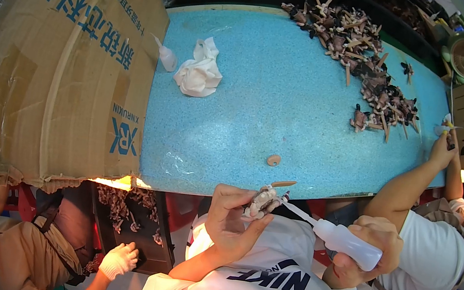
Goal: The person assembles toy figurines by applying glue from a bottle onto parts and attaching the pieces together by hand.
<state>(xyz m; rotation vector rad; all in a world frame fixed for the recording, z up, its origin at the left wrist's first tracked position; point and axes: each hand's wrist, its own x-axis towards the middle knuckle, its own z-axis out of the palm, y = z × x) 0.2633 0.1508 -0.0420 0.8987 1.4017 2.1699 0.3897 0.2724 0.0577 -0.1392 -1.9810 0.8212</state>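
Leaning at the blue table's (pixel 236 115) left end: big brown cardboard box (pixel 58 57), blue print. Left hand (pixel 232 218) clamps a small figure (pixel 262 200); right hand (pixel 371 240) squeezes a white squeeze bottle (pixel 347 242), nozzle touching it.

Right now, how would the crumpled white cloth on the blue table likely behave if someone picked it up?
The crumpled white cloth would probably go limp: its folds sag loosely. It looks light for its bulk, being thin and bunched. It seems unlikely to roll or slip on the blue table, where it sits flat beside a small white bottle.
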